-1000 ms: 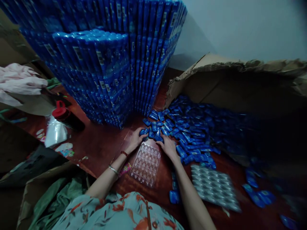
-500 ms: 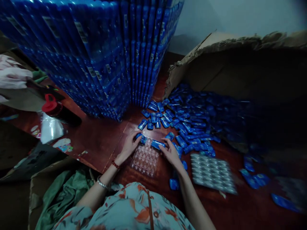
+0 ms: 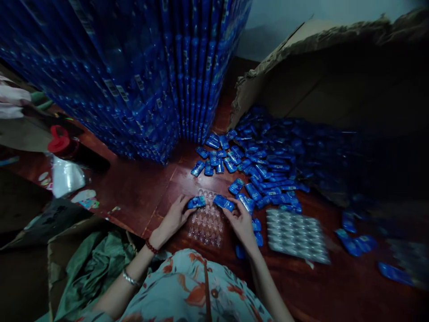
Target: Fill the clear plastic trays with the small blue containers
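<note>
A clear plastic blister tray (image 3: 207, 220) lies on the reddish wooden floor in front of me. My left hand (image 3: 174, 217) rests at the tray's left edge and pinches a small blue packet (image 3: 196, 202) over its top left corner. My right hand (image 3: 240, 220) sits at the tray's right edge, fingers closed on another blue packet (image 3: 224, 202) over the top right corner, with more packets under its palm. A loose heap of the same blue packets (image 3: 264, 165) spreads just beyond the tray.
A tall stack of filled blue trays (image 3: 140, 71) rises at the back left. A torn cardboard box (image 3: 321, 76) lies open on its side at the right. A second clear tray stack (image 3: 296, 235) sits right of my hand. A red-capped bottle (image 3: 72, 150) lies left.
Both hands pulled back from the heap toward me, each bringing a blue packet over the top of the clear tray. The view tilted downward.
</note>
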Action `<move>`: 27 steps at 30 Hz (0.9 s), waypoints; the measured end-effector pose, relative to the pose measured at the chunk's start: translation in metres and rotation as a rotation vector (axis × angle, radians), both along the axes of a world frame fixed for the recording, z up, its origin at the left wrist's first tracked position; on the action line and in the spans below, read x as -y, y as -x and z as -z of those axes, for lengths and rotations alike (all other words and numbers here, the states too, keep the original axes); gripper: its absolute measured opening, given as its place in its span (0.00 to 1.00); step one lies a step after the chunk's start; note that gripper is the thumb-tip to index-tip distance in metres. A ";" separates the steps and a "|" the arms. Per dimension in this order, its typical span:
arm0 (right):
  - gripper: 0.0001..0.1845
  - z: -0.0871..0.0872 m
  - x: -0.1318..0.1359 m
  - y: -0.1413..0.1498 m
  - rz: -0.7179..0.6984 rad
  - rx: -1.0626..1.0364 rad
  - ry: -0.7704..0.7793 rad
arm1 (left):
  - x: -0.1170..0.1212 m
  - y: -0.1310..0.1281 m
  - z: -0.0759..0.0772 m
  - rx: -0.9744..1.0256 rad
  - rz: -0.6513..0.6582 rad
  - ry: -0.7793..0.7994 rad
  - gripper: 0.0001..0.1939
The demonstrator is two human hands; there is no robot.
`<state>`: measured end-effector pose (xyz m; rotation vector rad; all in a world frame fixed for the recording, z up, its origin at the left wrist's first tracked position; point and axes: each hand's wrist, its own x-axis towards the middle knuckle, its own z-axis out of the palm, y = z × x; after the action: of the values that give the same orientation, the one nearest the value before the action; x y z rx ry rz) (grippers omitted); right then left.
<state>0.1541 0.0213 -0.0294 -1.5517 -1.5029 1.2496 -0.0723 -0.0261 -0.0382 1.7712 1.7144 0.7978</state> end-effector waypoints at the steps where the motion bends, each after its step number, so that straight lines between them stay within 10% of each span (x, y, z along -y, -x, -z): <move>1: 0.23 -0.001 0.005 0.000 0.022 0.042 0.013 | 0.006 -0.005 0.000 -0.050 -0.001 0.026 0.15; 5: 0.21 -0.001 0.005 0.009 0.052 0.174 -0.028 | 0.031 -0.028 -0.004 -0.191 0.098 0.141 0.14; 9: 0.17 0.000 -0.039 0.030 -0.214 0.031 -0.125 | 0.046 -0.041 -0.018 -0.174 0.223 0.168 0.14; 15: 0.19 -0.013 -0.084 0.038 -0.142 -0.278 -0.082 | 0.039 -0.016 -0.037 0.035 0.069 0.116 0.12; 27: 0.30 -0.006 0.008 0.005 -0.017 -0.227 0.226 | -0.053 -0.002 -0.041 -0.121 0.291 -0.139 0.11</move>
<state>0.1495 0.0131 -0.0232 -1.4790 -1.2681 1.5928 -0.0700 0.0273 0.0031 2.1414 1.4544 0.7083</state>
